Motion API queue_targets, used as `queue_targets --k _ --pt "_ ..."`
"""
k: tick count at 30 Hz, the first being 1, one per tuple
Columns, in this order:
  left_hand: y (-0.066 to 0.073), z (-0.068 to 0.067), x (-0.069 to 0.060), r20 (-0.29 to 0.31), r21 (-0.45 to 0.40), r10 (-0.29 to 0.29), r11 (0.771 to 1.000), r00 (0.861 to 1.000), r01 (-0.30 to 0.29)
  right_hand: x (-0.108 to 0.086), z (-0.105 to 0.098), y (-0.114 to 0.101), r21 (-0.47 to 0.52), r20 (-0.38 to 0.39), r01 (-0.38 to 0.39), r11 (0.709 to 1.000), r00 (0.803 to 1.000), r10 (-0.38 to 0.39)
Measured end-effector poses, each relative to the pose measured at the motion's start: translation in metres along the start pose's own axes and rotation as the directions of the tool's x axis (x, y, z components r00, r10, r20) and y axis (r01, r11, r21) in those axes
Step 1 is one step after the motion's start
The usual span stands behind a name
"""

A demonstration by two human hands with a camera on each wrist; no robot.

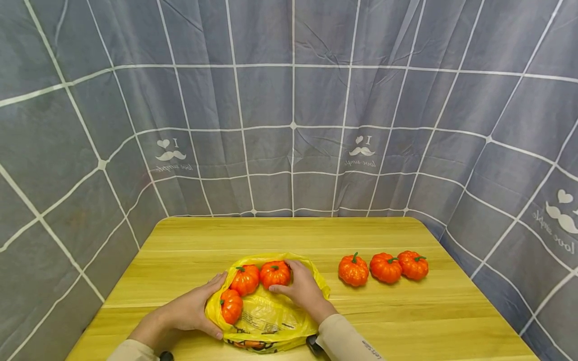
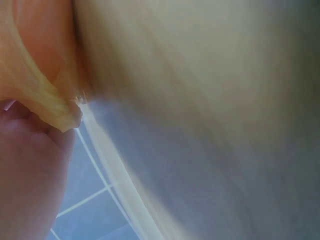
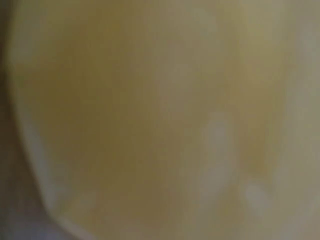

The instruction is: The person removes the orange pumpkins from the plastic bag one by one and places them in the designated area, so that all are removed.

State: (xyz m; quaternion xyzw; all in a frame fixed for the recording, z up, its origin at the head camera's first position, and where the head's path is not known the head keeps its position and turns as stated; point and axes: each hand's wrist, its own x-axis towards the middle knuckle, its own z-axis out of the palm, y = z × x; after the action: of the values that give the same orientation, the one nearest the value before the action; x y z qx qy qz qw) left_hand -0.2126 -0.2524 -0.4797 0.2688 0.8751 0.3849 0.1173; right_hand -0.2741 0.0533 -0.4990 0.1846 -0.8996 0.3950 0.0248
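Note:
A yellow plastic bag (image 1: 275,317) lies spread wide at its mouth on the table, black and orange print along its near side. My left hand (image 1: 197,307) grips the bag's left side, fingers along the far edge and thumb at the near edge. Inside the bag, my right hand (image 1: 301,286) holds a small orange toy pumpkin (image 1: 274,274) between thumb and fingers. Beside it sit a second pumpkin (image 1: 245,280) and a third pumpkin (image 1: 232,306), towards the bag's left. The left wrist view catches part of the bag (image 2: 37,95) over the hand; yellow blur fills most of the right wrist view.
Three more orange pumpkins with green stems stand in a row right of the bag: a left one (image 1: 353,270), a middle one (image 1: 386,267) and a right one (image 1: 413,265). A grey curtain (image 1: 266,155) with white lines hangs around the wooden table (image 1: 433,321).

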Motion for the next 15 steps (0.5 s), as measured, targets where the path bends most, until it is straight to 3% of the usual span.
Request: queue_targets --k 15 --pt "-0.0033 0.0008 0.0012 -0.004 0.008 -0.001 1.0 1.0 0.001 -0.0021 -0.0008 -0.0001 -0.007 -0.02 0.029 1.0 0.999 -0.029"
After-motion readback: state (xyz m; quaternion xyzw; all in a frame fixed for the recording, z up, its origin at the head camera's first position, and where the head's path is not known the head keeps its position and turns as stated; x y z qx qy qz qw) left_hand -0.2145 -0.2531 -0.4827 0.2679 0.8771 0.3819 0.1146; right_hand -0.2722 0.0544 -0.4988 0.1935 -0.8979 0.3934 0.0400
